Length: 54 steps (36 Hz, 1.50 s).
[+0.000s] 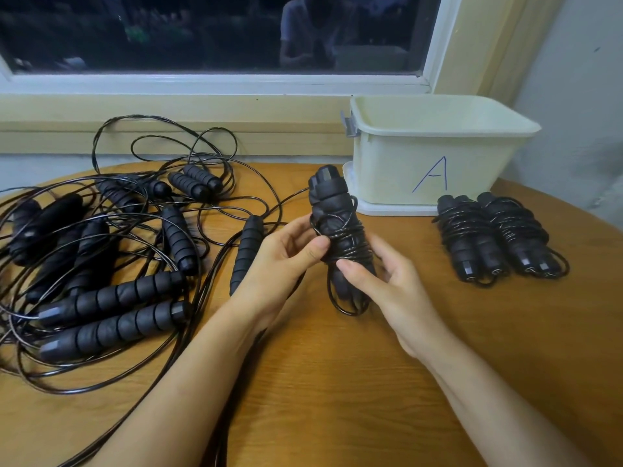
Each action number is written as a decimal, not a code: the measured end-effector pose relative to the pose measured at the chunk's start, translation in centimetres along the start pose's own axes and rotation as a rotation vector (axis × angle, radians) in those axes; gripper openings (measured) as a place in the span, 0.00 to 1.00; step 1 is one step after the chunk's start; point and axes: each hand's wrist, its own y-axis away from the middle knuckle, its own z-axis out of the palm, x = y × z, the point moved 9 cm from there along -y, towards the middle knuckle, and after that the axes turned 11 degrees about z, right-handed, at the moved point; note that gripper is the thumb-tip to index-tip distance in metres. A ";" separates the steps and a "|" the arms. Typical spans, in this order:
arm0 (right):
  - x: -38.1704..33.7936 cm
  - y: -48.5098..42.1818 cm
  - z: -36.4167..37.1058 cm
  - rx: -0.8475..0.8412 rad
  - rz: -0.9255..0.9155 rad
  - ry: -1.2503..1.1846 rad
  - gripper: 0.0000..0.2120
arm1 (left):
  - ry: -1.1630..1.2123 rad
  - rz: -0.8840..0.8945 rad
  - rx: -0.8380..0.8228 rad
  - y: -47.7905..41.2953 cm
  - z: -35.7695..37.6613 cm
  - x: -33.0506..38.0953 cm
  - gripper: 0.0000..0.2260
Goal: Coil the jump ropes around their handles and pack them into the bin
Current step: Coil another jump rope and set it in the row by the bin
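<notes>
I am at a round wooden table (337, 382) that is brown and smooth. Behind it is a pale yellow sill and a big window (202, 28) that is dark. A gray wall is off to the right. At the back right of the table sits a cream bin (421, 156) with a blue letter A on its front. The bin stands on a flat white lid (387, 208). I cannot see down to the bottom of the bin. My left hand (279, 257) pinches the middle of a rope bundle (332, 203) with thumb and fingers. My right hand (387, 274) holds the same bundle lower down, thumb on the wraps and fingers curled behind. The bundle stands up just in front of the bin, with a small loop hanging at its bottom. Two wrapped bundles (495, 237) lie side by side on the table, right of my hands and near the bin. On the left is a messy pile of loose jump ropes (111, 264), with black handles and thin black cords all tangled.
</notes>
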 end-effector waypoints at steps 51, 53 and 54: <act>-1.8 0.8 -2.6 0.399 -0.317 0.378 0.22 | -0.170 0.143 0.145 0.2 -1.1 1.8 0.14; -1.7 0.6 -2.8 0.407 -0.312 0.384 0.22 | -0.182 0.141 0.118 0.1 -1.0 2.0 0.18; -1.7 0.6 -3.0 0.409 -0.310 0.380 0.21 | -0.190 0.141 0.101 0.1 -0.8 2.0 0.20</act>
